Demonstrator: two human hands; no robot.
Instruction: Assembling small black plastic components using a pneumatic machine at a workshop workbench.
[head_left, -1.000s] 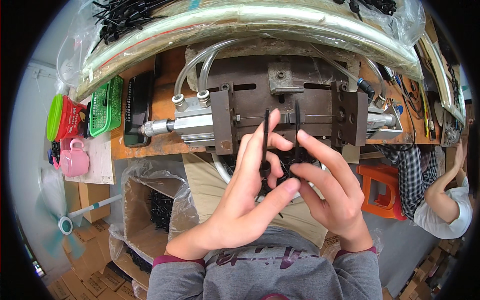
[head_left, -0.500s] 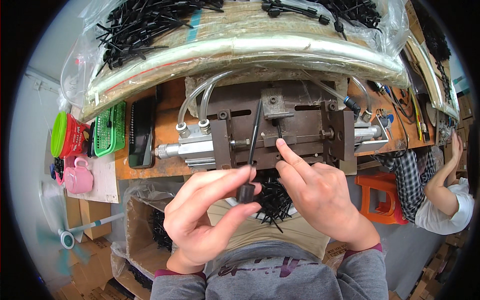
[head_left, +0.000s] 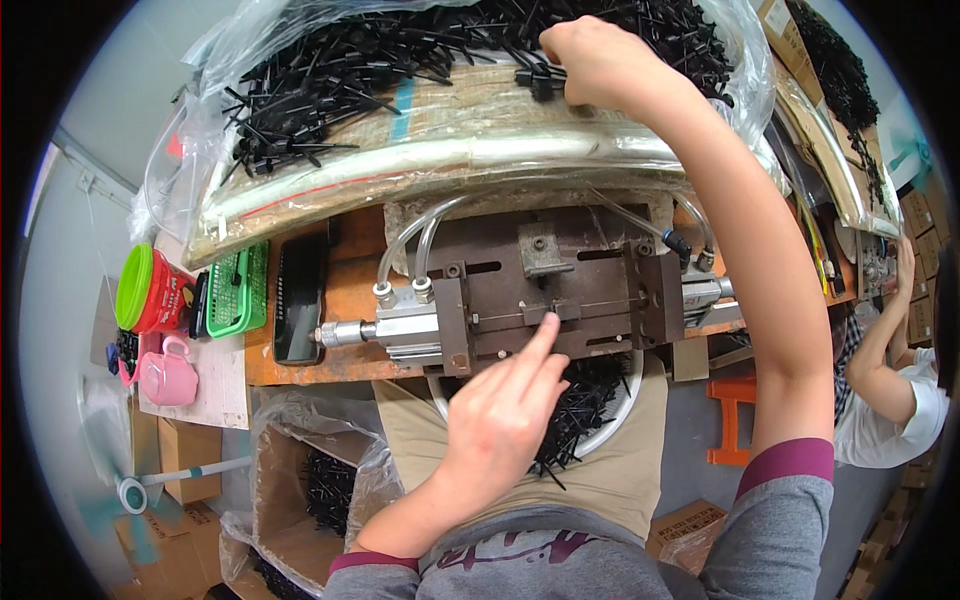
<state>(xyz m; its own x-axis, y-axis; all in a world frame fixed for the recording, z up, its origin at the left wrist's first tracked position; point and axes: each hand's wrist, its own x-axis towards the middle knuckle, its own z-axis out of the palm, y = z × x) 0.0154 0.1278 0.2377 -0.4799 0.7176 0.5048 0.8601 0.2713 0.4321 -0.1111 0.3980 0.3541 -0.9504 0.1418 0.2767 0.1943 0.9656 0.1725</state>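
Observation:
My left hand (head_left: 500, 410) is empty, index finger stretched forward with its tip on the small dark block (head_left: 567, 312) in the middle of a brown metal clamping fixture (head_left: 495, 258). A bracket (head_left: 541, 250) with a bolt stands just beyond that block. My right hand (head_left: 612, 68) reaches far forward to a heap of black thin-stemmed plastic parts (head_left: 345, 60) on a plastic-wrapped board. Its fingers bend down among them; the fingertips are hidden, so any grip there is unclear. More black stemmed parts (head_left: 580, 410) lie in a white-rimmed round container on my lap.
Air cylinders (head_left: 410, 325) with clear hoses flank the fixture. Left on the bench are a black phone (head_left: 299, 300), green basket (head_left: 238, 300), red tub (head_left: 160, 295) and pink cup (head_left: 168, 375). A plastic-lined carton (head_left: 280, 460) stands below. Another person (head_left: 890, 400) sits at right.
My right hand has left the block and stretched forward to the heap. My left hand no longer holds the black stemmed part; its index finger now touches the block instead.

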